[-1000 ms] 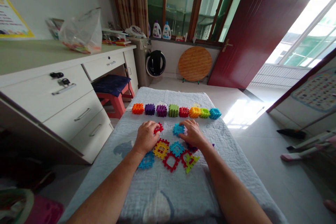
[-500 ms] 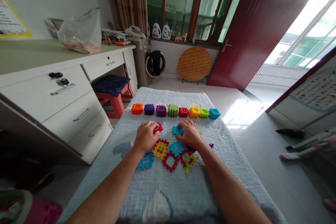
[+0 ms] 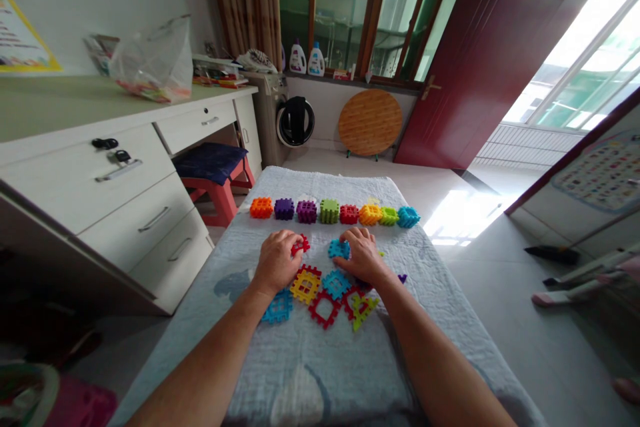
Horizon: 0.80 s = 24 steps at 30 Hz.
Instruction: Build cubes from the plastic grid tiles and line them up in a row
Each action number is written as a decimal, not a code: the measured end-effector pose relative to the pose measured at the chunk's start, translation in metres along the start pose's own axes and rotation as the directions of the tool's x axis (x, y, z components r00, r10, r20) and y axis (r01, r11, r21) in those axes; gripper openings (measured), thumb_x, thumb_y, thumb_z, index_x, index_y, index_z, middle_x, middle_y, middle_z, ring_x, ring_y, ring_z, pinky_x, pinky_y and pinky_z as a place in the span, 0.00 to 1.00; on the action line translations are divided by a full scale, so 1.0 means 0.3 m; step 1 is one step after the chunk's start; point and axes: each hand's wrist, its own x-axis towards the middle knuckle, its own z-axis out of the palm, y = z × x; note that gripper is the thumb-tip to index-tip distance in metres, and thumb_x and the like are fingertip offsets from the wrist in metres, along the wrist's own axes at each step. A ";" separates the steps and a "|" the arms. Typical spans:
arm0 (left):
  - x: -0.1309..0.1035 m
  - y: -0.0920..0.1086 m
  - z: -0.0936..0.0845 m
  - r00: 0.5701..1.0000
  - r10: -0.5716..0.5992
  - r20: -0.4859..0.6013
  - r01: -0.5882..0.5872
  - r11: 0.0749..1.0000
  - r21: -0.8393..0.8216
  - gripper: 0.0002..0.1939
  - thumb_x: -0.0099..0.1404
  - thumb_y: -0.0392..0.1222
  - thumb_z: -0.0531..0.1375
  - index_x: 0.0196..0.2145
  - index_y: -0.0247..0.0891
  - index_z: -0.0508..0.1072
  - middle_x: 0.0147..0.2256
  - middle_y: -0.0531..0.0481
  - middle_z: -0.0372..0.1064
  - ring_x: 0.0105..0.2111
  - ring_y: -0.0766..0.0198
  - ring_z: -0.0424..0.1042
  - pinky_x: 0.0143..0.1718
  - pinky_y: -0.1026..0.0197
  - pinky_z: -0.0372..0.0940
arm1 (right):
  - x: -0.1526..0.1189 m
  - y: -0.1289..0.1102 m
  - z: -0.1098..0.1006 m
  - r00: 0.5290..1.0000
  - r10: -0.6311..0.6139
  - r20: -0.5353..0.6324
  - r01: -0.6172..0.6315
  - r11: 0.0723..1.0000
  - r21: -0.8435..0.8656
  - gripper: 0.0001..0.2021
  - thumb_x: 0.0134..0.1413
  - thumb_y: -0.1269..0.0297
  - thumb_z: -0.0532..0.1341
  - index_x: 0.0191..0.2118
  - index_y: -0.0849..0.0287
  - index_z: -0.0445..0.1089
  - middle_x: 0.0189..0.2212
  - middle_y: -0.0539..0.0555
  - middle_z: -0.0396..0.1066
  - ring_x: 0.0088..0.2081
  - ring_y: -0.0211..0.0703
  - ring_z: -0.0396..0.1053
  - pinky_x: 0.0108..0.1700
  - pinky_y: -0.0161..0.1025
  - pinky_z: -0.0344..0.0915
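My left hand (image 3: 280,260) has its fingers curled at a small red piece (image 3: 301,245) on the cloth. To the right, my right hand (image 3: 364,255) has its thumb and fingers around the edge of a blue piece (image 3: 338,249). Nearer me lie a yellow square (image 3: 305,286), a blue square (image 3: 336,285), a red square frame (image 3: 325,309), another blue square (image 3: 278,307) and a green triangle (image 3: 364,310) over a red piece. Part of a purple piece (image 3: 403,278) shows beside my right forearm.
Behind my hands, a row of coloured blocks (image 3: 329,211) crosses the cloth-covered table (image 3: 300,360). A white desk (image 3: 125,121) and a stool (image 3: 215,163) stand to the left. A round wooden board (image 3: 371,121) leans by the far wall.
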 end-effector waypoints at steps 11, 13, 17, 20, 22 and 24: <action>0.001 0.004 -0.006 1.000 0.000 0.006 0.000 1.000 -0.004 0.07 0.57 0.35 0.58 0.35 0.40 0.73 0.38 0.47 0.71 0.41 0.55 0.69 0.46 0.54 0.62 | 0.012 -0.006 0.007 0.998 0.019 0.057 -0.020 1.000 0.007 0.31 0.44 0.55 0.65 0.55 0.57 0.62 0.47 0.58 0.66 0.49 0.54 0.57 0.50 0.47 0.52; 0.000 0.004 -0.005 1.000 -0.004 0.004 0.004 1.000 -0.007 0.07 0.57 0.36 0.58 0.35 0.40 0.73 0.38 0.47 0.71 0.41 0.55 0.69 0.46 0.53 0.62 | 0.014 -0.007 0.003 0.998 0.023 0.050 -0.023 1.000 -0.011 0.32 0.43 0.53 0.65 0.56 0.57 0.62 0.48 0.58 0.65 0.49 0.55 0.56 0.50 0.48 0.52; 0.000 0.004 -0.002 1.000 -0.012 0.006 0.012 1.000 -0.005 0.07 0.57 0.36 0.58 0.35 0.41 0.73 0.38 0.48 0.72 0.41 0.55 0.69 0.46 0.54 0.62 | 0.025 -0.012 0.007 0.995 0.039 0.096 -0.033 0.997 -0.066 0.26 0.44 0.52 0.65 0.50 0.56 0.67 0.44 0.57 0.65 0.48 0.54 0.57 0.48 0.47 0.52; 0.000 0.003 -0.001 1.000 -0.003 0.002 0.003 1.000 0.002 0.08 0.57 0.35 0.58 0.35 0.40 0.73 0.38 0.47 0.72 0.41 0.55 0.69 0.46 0.54 0.62 | 0.031 -0.021 0.006 0.990 0.042 0.133 -0.031 0.996 -0.083 0.21 0.44 0.53 0.66 0.45 0.55 0.70 0.41 0.56 0.65 0.46 0.52 0.57 0.46 0.46 0.53; 0.000 0.000 0.000 1.000 0.005 0.002 -0.005 1.000 0.007 0.08 0.57 0.35 0.57 0.36 0.40 0.73 0.38 0.47 0.72 0.41 0.55 0.69 0.46 0.54 0.62 | 0.030 -0.024 -0.014 0.991 0.044 0.123 -0.036 0.997 -0.071 0.22 0.42 0.54 0.67 0.45 0.55 0.70 0.41 0.56 0.65 0.45 0.52 0.57 0.46 0.46 0.53; 0.001 -0.005 0.002 1.000 0.006 0.007 -0.006 1.000 0.007 0.08 0.57 0.36 0.57 0.36 0.39 0.73 0.38 0.47 0.72 0.41 0.55 0.69 0.46 0.54 0.62 | 0.022 -0.012 -0.060 0.995 0.044 0.085 -0.041 0.998 -0.037 0.23 0.41 0.56 0.67 0.46 0.55 0.70 0.42 0.56 0.65 0.45 0.51 0.58 0.47 0.46 0.53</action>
